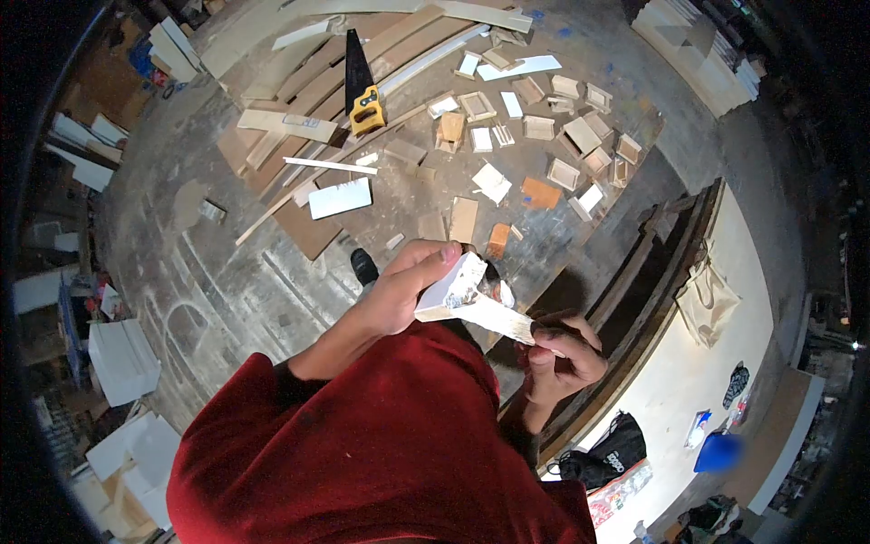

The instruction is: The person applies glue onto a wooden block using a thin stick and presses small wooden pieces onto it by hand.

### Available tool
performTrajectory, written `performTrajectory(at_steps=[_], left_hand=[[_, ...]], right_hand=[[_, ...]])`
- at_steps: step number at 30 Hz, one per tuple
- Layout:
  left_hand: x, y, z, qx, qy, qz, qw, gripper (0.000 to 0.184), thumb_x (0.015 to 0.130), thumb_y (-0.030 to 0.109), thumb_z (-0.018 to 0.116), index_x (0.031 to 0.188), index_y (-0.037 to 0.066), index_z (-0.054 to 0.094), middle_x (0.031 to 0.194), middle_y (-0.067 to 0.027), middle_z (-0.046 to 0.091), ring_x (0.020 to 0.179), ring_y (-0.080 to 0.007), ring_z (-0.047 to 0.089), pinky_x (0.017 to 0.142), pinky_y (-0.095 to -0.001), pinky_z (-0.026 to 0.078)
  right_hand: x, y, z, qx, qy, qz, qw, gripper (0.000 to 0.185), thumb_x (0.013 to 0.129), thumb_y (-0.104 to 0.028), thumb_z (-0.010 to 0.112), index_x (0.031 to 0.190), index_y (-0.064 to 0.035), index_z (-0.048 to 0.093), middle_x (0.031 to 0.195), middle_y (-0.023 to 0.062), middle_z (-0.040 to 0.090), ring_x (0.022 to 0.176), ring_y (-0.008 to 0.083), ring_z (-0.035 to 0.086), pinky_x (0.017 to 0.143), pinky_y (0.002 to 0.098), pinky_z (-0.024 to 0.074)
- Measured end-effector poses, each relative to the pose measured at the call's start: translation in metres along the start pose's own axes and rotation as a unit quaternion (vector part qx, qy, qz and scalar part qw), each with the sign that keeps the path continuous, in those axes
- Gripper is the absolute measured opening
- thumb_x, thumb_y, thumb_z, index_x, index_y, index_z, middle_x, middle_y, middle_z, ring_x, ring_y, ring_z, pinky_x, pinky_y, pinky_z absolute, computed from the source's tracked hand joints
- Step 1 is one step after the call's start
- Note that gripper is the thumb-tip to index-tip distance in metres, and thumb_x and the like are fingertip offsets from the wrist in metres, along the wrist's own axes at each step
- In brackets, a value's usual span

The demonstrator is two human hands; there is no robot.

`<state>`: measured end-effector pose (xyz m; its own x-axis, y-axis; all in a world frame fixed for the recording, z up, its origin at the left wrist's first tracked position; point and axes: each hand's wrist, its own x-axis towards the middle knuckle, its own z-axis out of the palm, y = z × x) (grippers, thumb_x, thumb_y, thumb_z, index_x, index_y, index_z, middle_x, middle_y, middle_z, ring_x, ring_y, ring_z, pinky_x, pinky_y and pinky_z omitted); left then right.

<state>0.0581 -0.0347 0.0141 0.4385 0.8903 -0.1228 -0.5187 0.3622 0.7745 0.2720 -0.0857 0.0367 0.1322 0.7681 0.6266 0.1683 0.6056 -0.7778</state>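
Seemingly part-coated, brown patches remaining: block under left thumb.
Left hand clasps it; right fingers pinch a strip.

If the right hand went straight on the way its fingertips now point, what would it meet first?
Beyond the white strip it pinches, the right hand would probably meet the white block held by the left hand, though depth is hard to judge from this single view.

open floor at left, white table near right grip
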Motion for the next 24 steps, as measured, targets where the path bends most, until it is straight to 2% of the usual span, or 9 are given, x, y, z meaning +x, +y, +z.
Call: performTrajectory(at_steps=[2,4,8,10,11,15,19,22,24], left_hand=[[-0.001,-0.001,-0.005,-0.022,-0.037,0.010,0.999,0.038,0.106,0.031,0.044,0.117,-0.003,0.056,0.098,-0.0122,0.066,0.090,-0.0200,0.068,0.080,-0.0341,0.054],[-0.004,0.004,0.002,0.063,0.033,-0.004,0.997,0.040,0.106,0.034,0.043,0.114,-0.003,0.057,0.096,-0.0112,0.067,0.088,-0.0191,0.069,0.078,-0.0325,0.055],[-0.005,0.018,0.010,0.100,0.041,0.045,0.993,0.043,0.105,0.038,0.042,0.108,-0.002,0.058,0.089,-0.0087,0.066,0.077,-0.0148,0.066,0.068,-0.0291,0.053],[-0.008,0.023,0.012,0.154,0.043,0.100,0.982,0.047,0.105,0.042,0.041,0.103,-0.001,0.059,0.081,-0.0064,0.063,0.065,-0.0112,0.059,0.057,-0.0269,0.047],[-0.007,0.021,0.019,0.156,0.082,0.131,0.976,0.045,0.107,0.037,0.038,0.091,0.000,0.060,0.075,0.0026,0.053,0.066,-0.0041,0.045,0.060,-0.0216,0.035],[-0.009,0.023,0.021,0.212,0.097,0.192,0.953,0.043,0.107,0.035,0.039,0.089,0.001,0.059,0.074,0.0030,0.052,0.064,-0.0042,0.044,0.059,-0.0216,0.033],[-0.004,0.024,0.024,0.293,0.150,0.263,0.907,0.041,0.106,0.033,0.043,0.089,0.000,0.059,0.074,-0.0019,0.052,0.068,-0.0089,0.046,0.062,-0.0254,0.036],[-0.001,0.029,0.018,0.358,0.165,0.326,0.859,0.040,0.104,0.033,0.046,0.088,-0.001,0.058,0.075,-0.0059,0.052,0.071,-0.0143,0.048,0.065,-0.0290,0.038],[0.001,0.032,0.018,0.382,0.159,0.348,0.841,0.040,0.104,0.033,0.048,0.088,-0.002,0.058,0.076,-0.0078,0.053,0.072,-0.0173,0.049,0.066,-0.0307,0.039]], right_hand=[[0.002,-0.005,0.008,-0.007,0.057,0.010,0.998,0.033,0.082,-0.032,0.081,0.087,-0.0012,0.071,0.075,0.0127,0.066,0.059,0.0184,0.062,0.054,0.0263,0.0470],[0.000,-0.011,0.010,-0.011,0.032,0.026,0.999,0.032,0.083,-0.032,0.081,0.087,-0.0010,0.071,0.075,0.0124,0.066,0.059,0.0181,0.063,0.054,0.0262,0.0470],[-0.003,-0.010,0.012,-0.014,0.002,0.012,1.000,0.029,0.084,-0.029,0.080,0.091,-0.0011,0.073,0.077,0.0119,0.066,0.060,0.0168,0.063,0.054,0.0263,0.0473],[-0.005,-0.003,0.012,-0.034,0.026,-0.015,0.999,0.029,0.085,-0.027,0.079,0.092,-0.0007,0.073,0.077,0.0123,0.066,0.059,0.0165,0.062,0.053,0.0259,0.0470],[-0.006,-0.001,0.012,-0.057,0.050,-0.039,0.996,0.028,0.085,-0.026,0.079,0.094,-0.0003,0.073,0.078,0.0128,0.066,0.059,0.0162,0.062,0.052,0.0255,0.0466],[-0.011,-0.005,0.017,-0.072,0.033,-0.005,0.997,0.023,0.090,-0.017,0.073,0.104,0.0018,0.072,0.078,0.0127,0.066,0.058,0.0150,0.060,0.049,0.0239,0.0445],[-0.008,-0.013,0.024,-0.082,-0.036,0.022,0.996,0.022,0.089,-0.009,0.070,0.108,0.0007,0.073,0.076,0.0110,0.066,0.059,0.0140,0.060,0.052,0.0243,0.0455],[-0.008,-0.006,0.023,-0.108,0.006,-0.029,0.994,0.023,0.088,-0.009,0.070,0.109,0.0005,0.073,0.074,0.0100,0.064,0.059,0.0132,0.059,0.053,0.0243,0.0458],[-0.010,-0.005,0.019,-0.128,0.014,-0.013,0.992,0.023,0.090,-0.011,0.070,0.108,0.0012,0.073,0.072,0.0088,0.063,0.058,0.0133,0.059,0.054,0.0246,0.0455]])
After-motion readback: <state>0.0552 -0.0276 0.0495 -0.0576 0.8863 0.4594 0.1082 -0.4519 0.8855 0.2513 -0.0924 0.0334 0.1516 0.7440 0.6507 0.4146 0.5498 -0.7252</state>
